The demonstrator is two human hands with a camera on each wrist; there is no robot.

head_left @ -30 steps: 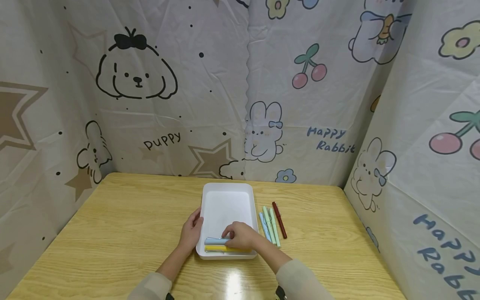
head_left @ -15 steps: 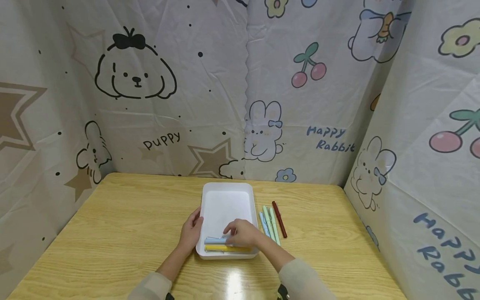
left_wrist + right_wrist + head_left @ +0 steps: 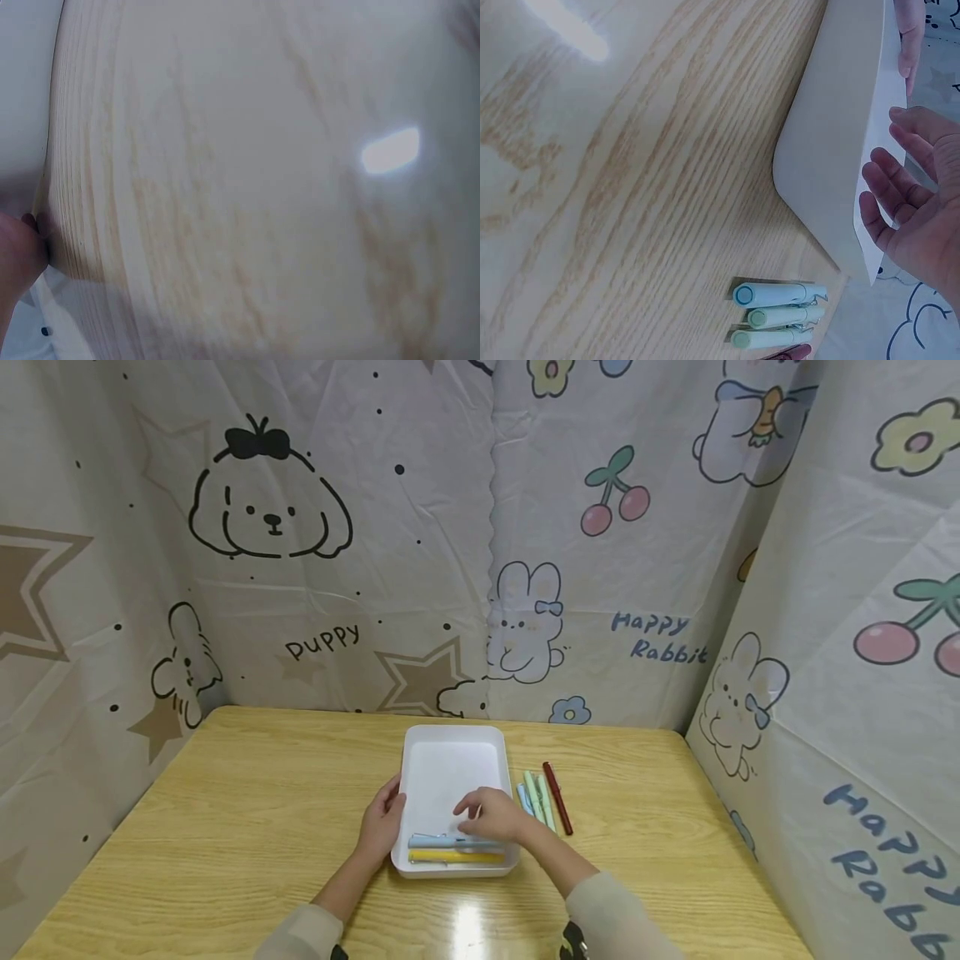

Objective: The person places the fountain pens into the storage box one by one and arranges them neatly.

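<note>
A white rectangular tray [image 3: 450, 768] lies on the table with a light blue pen [image 3: 433, 842] and a yellow pen [image 3: 457, 857] side by side across its near end. At the tray's left side, my left hand [image 3: 380, 827] holds the edge; the left wrist view catches only its thumb [image 3: 19, 251] against the wall. Above the blue pen hovers my right hand [image 3: 495, 817], fingers loosely bent and holding nothing. In the right wrist view its fingers [image 3: 889, 184] are spread apart over the rim.
Right of the tray lie another light blue pen [image 3: 523, 799], two light green pens [image 3: 534, 795] and a dark red pen [image 3: 557, 797], roughly parallel. The wooden table [image 3: 300, 768] is bounded by printed curtains [image 3: 420, 527] at the back and both sides.
My right hand has let go of the light blue pen and lifted up and slightly away to the right. The pen stays beside the yellow one. My left hand has not moved.
</note>
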